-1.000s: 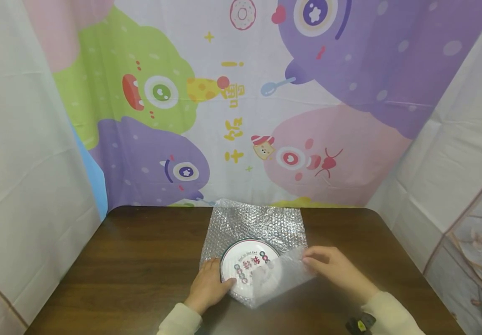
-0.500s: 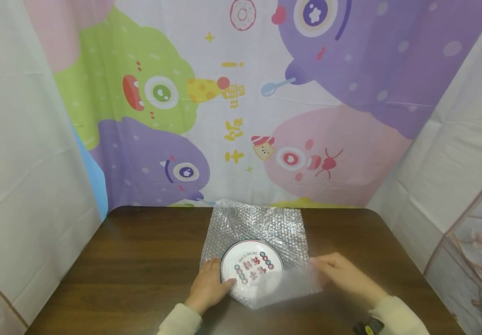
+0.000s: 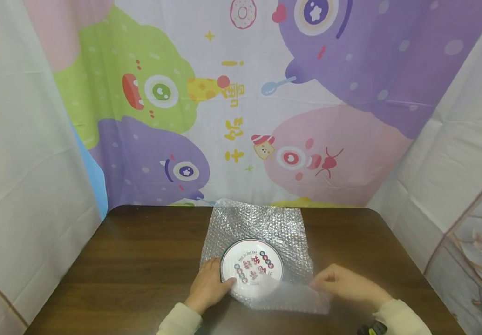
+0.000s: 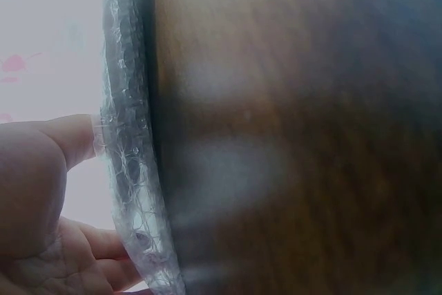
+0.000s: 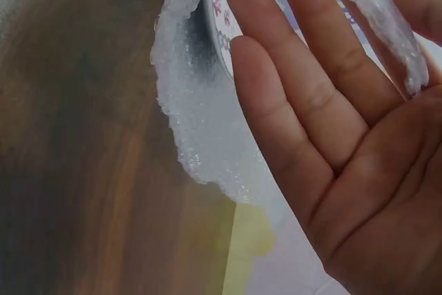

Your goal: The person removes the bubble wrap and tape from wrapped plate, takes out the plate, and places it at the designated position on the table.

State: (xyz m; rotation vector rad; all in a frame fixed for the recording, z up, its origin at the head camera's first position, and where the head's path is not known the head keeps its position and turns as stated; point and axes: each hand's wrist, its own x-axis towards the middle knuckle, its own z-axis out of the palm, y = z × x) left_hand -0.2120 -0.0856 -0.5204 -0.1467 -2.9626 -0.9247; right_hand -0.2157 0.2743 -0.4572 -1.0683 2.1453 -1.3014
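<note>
A round white plate (image 3: 257,265) with a dark rim and red and blue printing lies on a sheet of bubble wrap (image 3: 261,223). My left hand (image 3: 209,286) grips the plate's left edge, thumb over the rim. In the left wrist view, thumb and fingers of the left hand (image 4: 41,198) are on either side of the wrapped edge. To the plate's right, my right hand (image 3: 345,284) pinches the near flap of the wrap, which covers the plate's lower part. The right wrist view shows the flap between thumb and index of the right hand (image 5: 366,150), other fingers extended.
All this lies on a dark brown wooden table (image 3: 140,260). Behind it hangs a curtain (image 3: 241,181) with cartoon monsters, and pale cloth hangs at both sides. A dark strapped device (image 3: 372,328) is near the right sleeve.
My right hand has moved right and towards the near edge, pulling the flap down with it. More of the plate's face now shows clear of the flap. The left hand stays in place.
</note>
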